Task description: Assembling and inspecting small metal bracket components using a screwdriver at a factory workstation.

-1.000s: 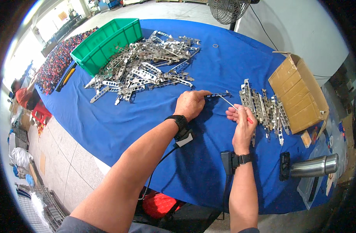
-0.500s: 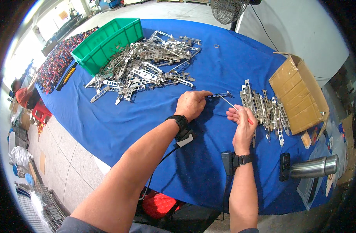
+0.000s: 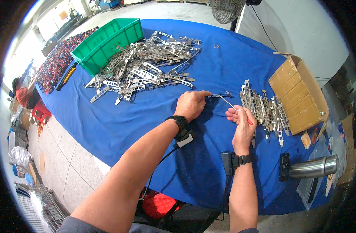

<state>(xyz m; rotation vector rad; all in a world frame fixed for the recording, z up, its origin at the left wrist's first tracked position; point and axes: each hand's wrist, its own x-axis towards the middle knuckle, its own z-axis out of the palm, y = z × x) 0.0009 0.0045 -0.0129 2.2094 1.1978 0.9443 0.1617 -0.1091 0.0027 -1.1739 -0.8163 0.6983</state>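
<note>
My left hand [image 3: 190, 105] is closed on one end of a flat metal strip with holes [image 3: 220, 95], holding it a little over the blue cloth. Its other end points right, towards a row of similar strips. In my right hand [image 3: 244, 123] is a slim tool with a thin metal shaft and a red handle [image 3: 250, 121]; its exact kind I cannot make out. The shaft's tip meets or nearly meets the strip's underside edge. Beside my right hand lie several perforated metal strips [image 3: 265, 108], arranged roughly side by side. Both wrists wear black straps with cables.
A large heap of metal strips [image 3: 147, 66] lies at the far left beside a green crate [image 3: 108, 42]. To the right stand an open cardboard box [image 3: 298, 95] and a steel flask [image 3: 315, 167] lying on its side. A fan [image 3: 228, 11] is behind the table; a person [image 3: 24, 93] sits far left.
My right hand and its tool have shifted very slightly left. The left hand and the metal strip stay in place.
</note>
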